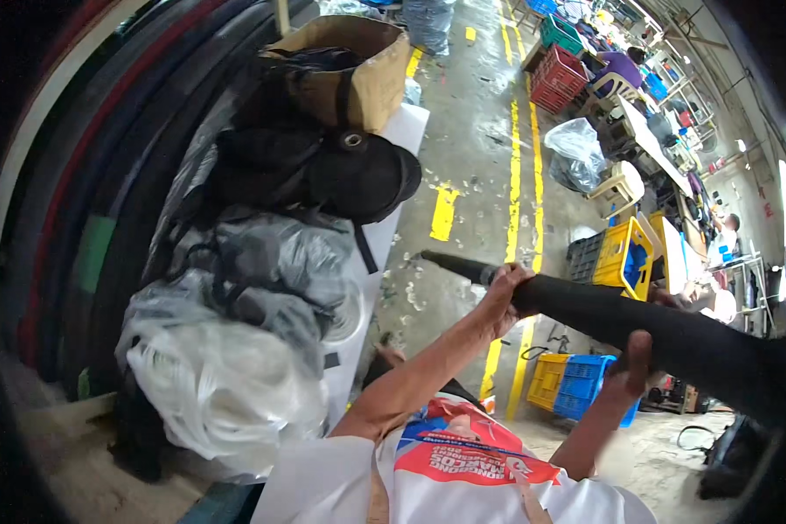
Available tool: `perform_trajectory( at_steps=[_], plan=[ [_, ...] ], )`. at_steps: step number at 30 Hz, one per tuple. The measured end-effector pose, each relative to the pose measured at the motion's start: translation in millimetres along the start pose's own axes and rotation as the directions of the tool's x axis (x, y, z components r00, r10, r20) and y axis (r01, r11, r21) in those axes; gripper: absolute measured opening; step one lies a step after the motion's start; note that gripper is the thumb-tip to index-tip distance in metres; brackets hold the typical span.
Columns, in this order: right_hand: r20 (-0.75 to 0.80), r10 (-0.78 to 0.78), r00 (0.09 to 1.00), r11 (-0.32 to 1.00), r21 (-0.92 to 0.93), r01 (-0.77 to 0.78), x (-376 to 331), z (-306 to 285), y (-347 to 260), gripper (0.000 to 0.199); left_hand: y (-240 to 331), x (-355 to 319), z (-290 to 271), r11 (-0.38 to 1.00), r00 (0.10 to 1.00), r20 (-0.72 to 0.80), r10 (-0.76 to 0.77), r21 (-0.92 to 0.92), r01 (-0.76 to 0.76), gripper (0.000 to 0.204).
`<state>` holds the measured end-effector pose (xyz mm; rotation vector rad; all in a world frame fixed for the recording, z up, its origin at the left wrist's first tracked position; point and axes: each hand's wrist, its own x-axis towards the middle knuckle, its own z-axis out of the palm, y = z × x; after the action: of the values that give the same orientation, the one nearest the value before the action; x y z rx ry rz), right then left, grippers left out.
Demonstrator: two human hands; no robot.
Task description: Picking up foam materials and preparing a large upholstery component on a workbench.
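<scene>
A long black roll (576,304), apparently of fabric, stretches across in front of me from the middle of the view to the right edge. Its left end is narrow and the right part looks thicker. My left hand (502,301) is closed around the roll near the narrow end. Farther right, my right hand (633,371) holds it from below, the thumb up against the near side. Most fingers of that hand are hidden or blurred.
Left stands a table (377,262) with white plastic bundles (227,384), a black bag (271,166) and a cardboard box (367,83). Dark fabric rolls (105,157) lie beyond it. Crates (624,253), stools (620,185) and seated people are at right; yellow lines mark the floor.
</scene>
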<state>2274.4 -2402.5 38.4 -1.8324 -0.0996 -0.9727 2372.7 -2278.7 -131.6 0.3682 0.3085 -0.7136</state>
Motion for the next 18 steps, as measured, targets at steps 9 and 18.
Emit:
perform_trajectory(
  at_steps=[9, 18],
  plan=[
    [-0.171, -0.371, 0.913, 0.905, 0.155, 0.397, 163.6, -4.0, 31.7, 0.067, 110.9, 179.6, 96.9, 0.987, 0.999, 0.035, 0.013, 0.158, -0.018, 0.06],
    [-0.111, -0.701, 0.704, 0.298, -0.943, 0.148, 305.6, -76.0, 155.4, 0.036, 209.5, 398.8, 159.7, 0.961, 0.999, -0.012, 0.051, 0.272, -0.045, 0.055]
  ],
)
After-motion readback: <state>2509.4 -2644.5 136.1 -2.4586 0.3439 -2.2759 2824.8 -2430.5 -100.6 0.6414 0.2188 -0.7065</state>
